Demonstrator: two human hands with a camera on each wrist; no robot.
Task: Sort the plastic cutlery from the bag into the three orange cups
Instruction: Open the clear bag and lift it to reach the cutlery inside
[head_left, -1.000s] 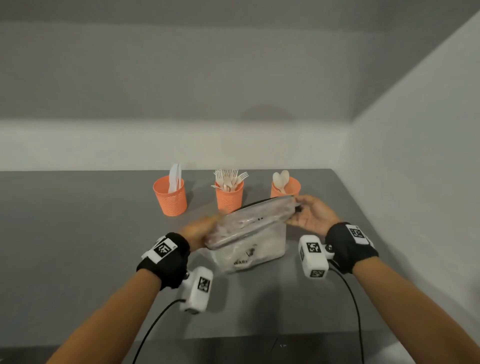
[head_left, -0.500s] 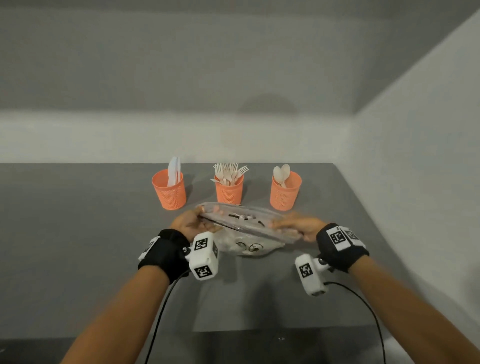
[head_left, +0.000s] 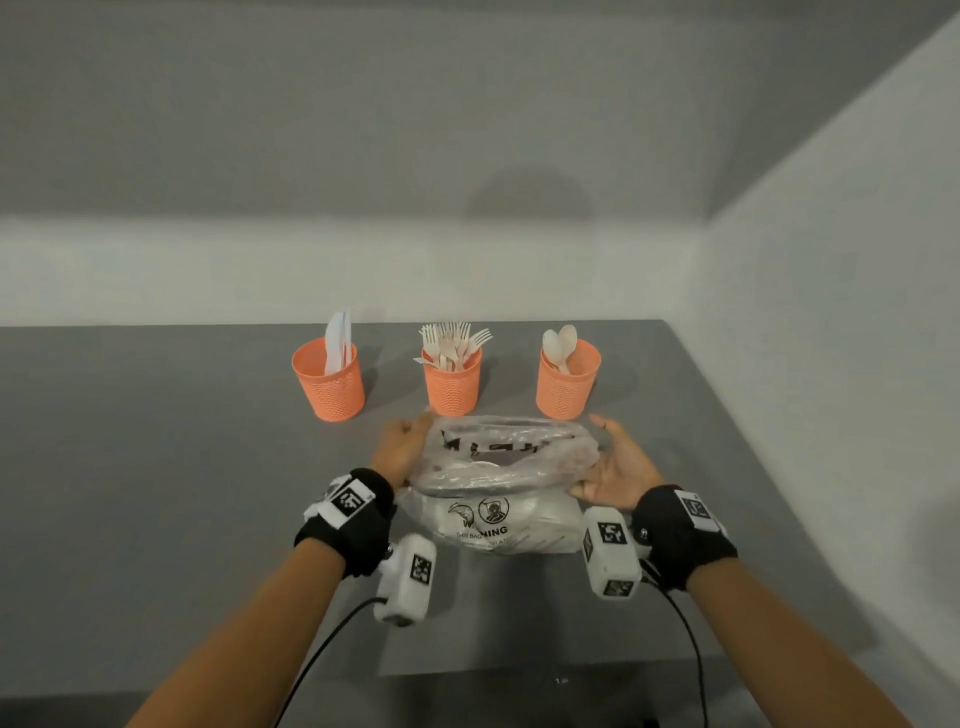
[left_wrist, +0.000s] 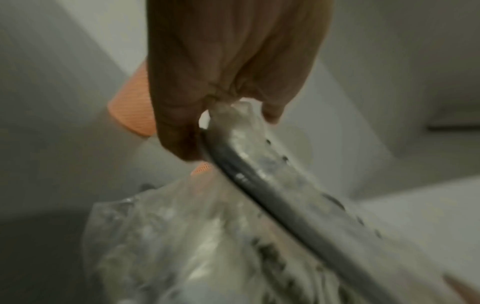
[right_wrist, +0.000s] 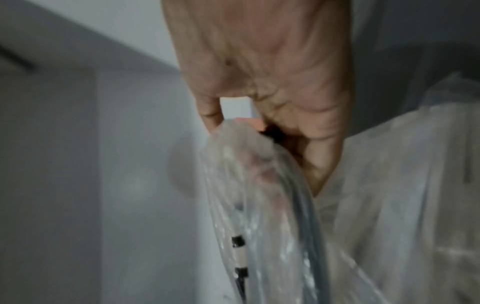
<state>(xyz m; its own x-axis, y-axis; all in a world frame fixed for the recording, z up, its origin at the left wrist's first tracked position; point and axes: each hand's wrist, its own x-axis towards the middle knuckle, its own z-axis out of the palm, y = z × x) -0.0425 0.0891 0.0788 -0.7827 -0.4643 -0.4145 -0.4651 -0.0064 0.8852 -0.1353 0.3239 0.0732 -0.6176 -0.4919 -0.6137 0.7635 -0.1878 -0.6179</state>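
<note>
A clear plastic bag (head_left: 506, 467) with black print lies on the grey table (head_left: 156, 467), its top rolled over. My left hand (head_left: 402, 447) pinches the bag's left end, and my right hand (head_left: 613, 462) holds the right end. In the left wrist view my left hand (left_wrist: 233, 109) has its fingers curled on the bag's (left_wrist: 233, 236) dark-edged rim. In the right wrist view my right hand (right_wrist: 239, 125) grips the bag's (right_wrist: 259, 195) crumpled end. Behind stand three orange cups: knives (head_left: 328, 384), forks (head_left: 452, 384), spoons (head_left: 569, 384). I cannot make out what is inside the bag.
The table ends at a white wall (head_left: 831, 364) on the right and at a pale ledge (head_left: 208, 270) behind the cups. The cups stand just beyond the bag, close to my fingertips. Cables hang from both wrist cameras toward the near table edge.
The bag was held up with its top stretched between my hands. It has come down onto the table, and its top is now rolled over, with my hands still at its two ends.
</note>
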